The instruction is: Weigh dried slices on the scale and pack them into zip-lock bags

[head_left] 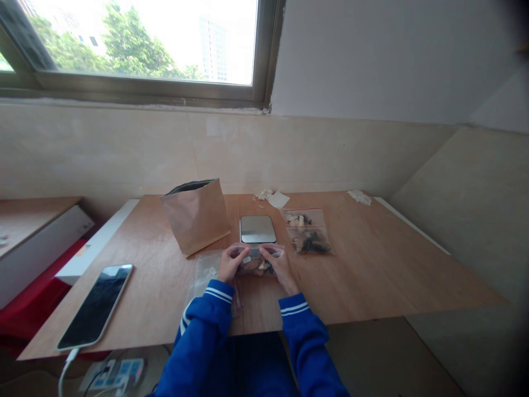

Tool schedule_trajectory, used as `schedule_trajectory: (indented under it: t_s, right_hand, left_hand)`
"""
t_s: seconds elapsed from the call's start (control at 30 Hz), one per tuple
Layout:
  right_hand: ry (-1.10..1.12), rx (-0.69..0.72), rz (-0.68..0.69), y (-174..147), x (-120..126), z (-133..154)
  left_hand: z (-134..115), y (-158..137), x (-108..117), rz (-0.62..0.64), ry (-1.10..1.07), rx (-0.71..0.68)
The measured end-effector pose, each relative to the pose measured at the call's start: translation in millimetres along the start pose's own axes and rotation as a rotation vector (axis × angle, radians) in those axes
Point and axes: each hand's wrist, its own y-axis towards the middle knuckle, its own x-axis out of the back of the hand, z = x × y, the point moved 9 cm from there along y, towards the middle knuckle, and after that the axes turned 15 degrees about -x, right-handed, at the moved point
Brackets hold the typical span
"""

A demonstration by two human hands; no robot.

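Note:
Between my hands is a clear zip bag with brown and pale dried pieces inside. My left hand pinches its top edge on the left, thumb on top. On the right, my right hand grips the same edge in the same way. Just beyond the bag lies a small flat scale with a silvery top. Partly under my left forearm are clear empty-looking zip bags. To the right, another filled zip bag lies flat, holding dark and pale dried pieces.
An open brown paper pouch stands at the back left. A phone on a white cable lies at the left edge. Pale scraps and a white paper piece lie near the wall. Below the table is a power strip.

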Motion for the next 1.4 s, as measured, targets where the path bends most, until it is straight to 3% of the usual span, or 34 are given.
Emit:
schedule_trajectory:
  t_s: [0.23,0.87,1.4]
  right_hand:
    - [-0.008,0.020,0.002,-2.9,-1.3,6.9]
    - [-0.065,0.081,-0.006,-7.0,-3.2,17.1]
    - [0.000,-0.022,0.068,-5.7,-10.2,4.6]
  left_hand:
    - [-11.6,0.6,-5.6,0.028,0.046,-0.034]
    - [-8.2,0.0,1.6,0.029,0.146,-0.067]
    - [-18.5,0.8,-7.5,0.047,0.077,-0.086]
